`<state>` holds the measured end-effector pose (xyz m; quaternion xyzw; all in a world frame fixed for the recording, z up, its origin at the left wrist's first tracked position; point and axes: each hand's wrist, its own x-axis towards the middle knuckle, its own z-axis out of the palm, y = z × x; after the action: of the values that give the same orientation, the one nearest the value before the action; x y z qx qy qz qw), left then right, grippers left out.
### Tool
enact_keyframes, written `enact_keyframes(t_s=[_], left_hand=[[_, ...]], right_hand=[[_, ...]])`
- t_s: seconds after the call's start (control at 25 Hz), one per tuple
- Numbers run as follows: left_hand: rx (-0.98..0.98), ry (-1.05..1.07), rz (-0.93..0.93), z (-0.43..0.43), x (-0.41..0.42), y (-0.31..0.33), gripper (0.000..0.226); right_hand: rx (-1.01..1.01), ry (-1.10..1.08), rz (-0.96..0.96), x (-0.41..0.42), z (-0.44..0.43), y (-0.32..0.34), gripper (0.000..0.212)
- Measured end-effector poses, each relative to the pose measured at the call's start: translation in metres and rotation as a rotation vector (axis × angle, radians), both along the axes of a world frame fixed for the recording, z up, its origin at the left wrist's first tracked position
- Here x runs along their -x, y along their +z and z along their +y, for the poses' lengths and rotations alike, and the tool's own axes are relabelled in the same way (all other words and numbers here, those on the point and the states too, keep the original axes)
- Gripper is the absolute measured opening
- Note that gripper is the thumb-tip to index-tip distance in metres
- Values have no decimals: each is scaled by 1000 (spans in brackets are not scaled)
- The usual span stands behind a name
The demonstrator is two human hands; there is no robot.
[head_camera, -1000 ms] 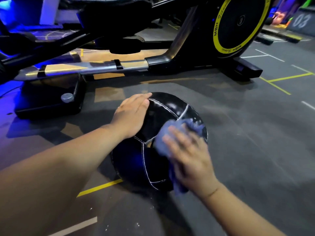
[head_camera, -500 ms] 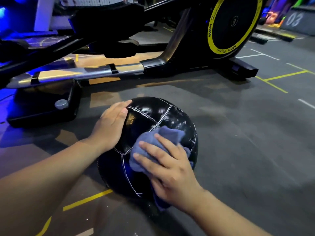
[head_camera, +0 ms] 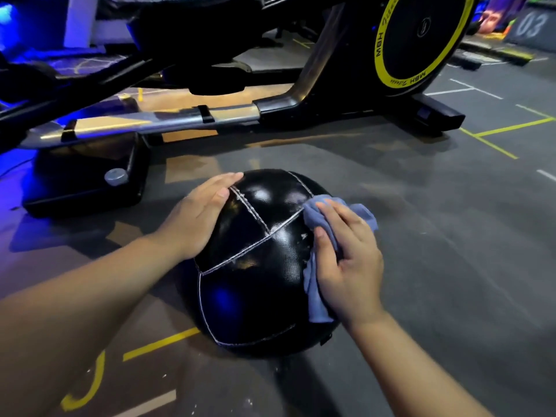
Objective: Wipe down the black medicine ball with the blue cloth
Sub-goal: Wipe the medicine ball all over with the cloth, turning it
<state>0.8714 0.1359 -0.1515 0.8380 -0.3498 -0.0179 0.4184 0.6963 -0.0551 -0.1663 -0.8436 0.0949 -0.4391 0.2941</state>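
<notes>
A black medicine ball with white stitched seams sits on the grey gym floor in the middle of the head view. My left hand lies flat on the ball's upper left side, fingers straight and together. My right hand presses a blue cloth against the ball's right side, fingers spread over it. The cloth sticks out past my fingertips and hangs below my palm. The ball's far right side is hidden behind the hand and cloth.
A black exercise machine stands just behind the ball, with a yellow-ringed flywheel, a silver rail and a black foot block at left. Yellow floor lines run under the ball. A grey box marked 03 is far right.
My right hand has slid the cloth from the ball's front face round to its right side. The left hand stays flat on the upper left. The view has shifted slightly.
</notes>
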Motion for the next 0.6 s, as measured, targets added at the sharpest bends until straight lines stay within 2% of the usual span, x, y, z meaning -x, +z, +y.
enact_keyframes(t_s=[0.12, 0.24, 0.36, 0.4, 0.52, 0.6], left_hand=[[-279, -28, -61, -22, 5, 32, 43], [-245, 89, 41, -64, 25, 51, 52], [-418, 231, -147, -84, 44, 35, 58], [-423, 256, -174, -83, 40, 32, 59], [-380, 255, -147, -77, 21, 32, 60], [-391, 225, -123, -74, 14, 33, 50]], right_hand=[[-44, -138, -71, 20, 0, -19, 33], [-3, -109, -70, 22, -2, -19, 34], [7, -167, -56, 19, 10, -17, 34], [21, -191, -48, 21, 19, -19, 34], [279, -52, -10, 46, 59, -39, 38], [440, 68, 13, 46, 53, -35, 40]])
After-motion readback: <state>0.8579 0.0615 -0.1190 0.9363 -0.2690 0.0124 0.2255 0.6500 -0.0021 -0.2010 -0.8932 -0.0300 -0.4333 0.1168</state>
